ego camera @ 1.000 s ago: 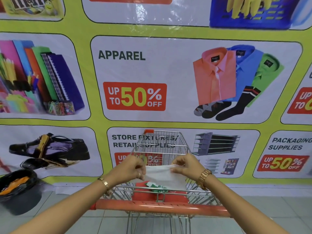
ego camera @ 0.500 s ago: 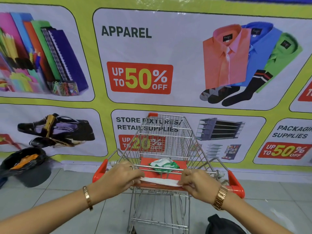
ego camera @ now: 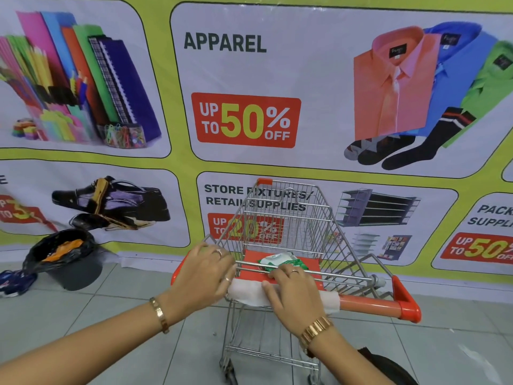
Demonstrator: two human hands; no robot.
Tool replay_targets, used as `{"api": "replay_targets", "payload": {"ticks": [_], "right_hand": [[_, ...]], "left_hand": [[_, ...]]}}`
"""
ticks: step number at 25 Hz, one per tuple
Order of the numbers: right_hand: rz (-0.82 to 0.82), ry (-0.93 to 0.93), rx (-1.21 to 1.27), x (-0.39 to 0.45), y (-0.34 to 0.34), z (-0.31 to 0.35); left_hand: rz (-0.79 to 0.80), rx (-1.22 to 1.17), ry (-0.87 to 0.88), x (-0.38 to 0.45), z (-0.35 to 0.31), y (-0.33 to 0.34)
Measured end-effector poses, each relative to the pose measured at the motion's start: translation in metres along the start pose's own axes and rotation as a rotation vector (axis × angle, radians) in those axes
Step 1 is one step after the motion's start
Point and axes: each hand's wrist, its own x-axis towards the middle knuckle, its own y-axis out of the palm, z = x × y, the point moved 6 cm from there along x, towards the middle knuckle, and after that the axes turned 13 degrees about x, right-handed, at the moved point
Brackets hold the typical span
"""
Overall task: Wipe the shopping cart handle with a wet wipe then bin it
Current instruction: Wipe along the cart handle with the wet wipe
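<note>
A wire shopping cart [ego camera: 288, 218] stands in front of me with an orange handle [ego camera: 369, 302] across its near end. A white wet wipe [ego camera: 245, 293] is draped over the handle's left half. My left hand [ego camera: 200, 276] rests on the handle's left end, touching the wipe's left edge. My right hand [ego camera: 294, 293] lies palm-down on the wipe, pressing it to the bar. A green and white wipes pack [ego camera: 280, 262] lies on the cart's orange seat flap.
A grey bin [ego camera: 75, 269] lined with a black bag, holding orange rubbish, stands on the tiled floor at the left by the wall. A printed banner [ego camera: 244, 120] covers the wall behind the cart. A black bag [ego camera: 388, 368] lies by my right arm.
The wipe went from being held spread in the air above the cart down onto the handle. Both hands lowered with it, and the right hand now lies flat over it.
</note>
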Motion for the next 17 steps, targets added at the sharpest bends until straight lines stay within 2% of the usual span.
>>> {"api": "replay_targets", "payload": {"ticks": [2, 4, 6, 8, 13, 15, 17], "right_hand": [[0.016, 0.029, -0.044, 0.009, 0.018, 0.008], [0.037, 0.068, -0.083, 0.014, 0.032, 0.017], [0.082, 0.106, -0.15, 0.013, 0.043, 0.016], [0.04, 0.1, -0.227, 0.009, 0.045, 0.004], [-0.117, 0.186, -0.272, -0.003, 0.031, -0.022], [-0.148, 0.24, -0.214, 0.006, 0.041, -0.009], [-0.16, 0.205, -0.207, 0.018, 0.057, 0.016]], "left_hand": [[0.087, -0.001, -0.132, 0.009, 0.019, 0.011], [0.249, -0.035, -0.22, 0.012, 0.039, 0.034], [0.404, -0.053, -0.271, 0.009, 0.05, 0.055], [0.495, -0.081, -0.303, 0.004, 0.054, 0.07], [0.513, -0.186, -0.387, 0.001, 0.051, 0.077], [0.494, -0.191, -0.433, 0.001, 0.05, 0.076], [0.485, -0.173, -0.452, 0.0, 0.05, 0.077]]}}
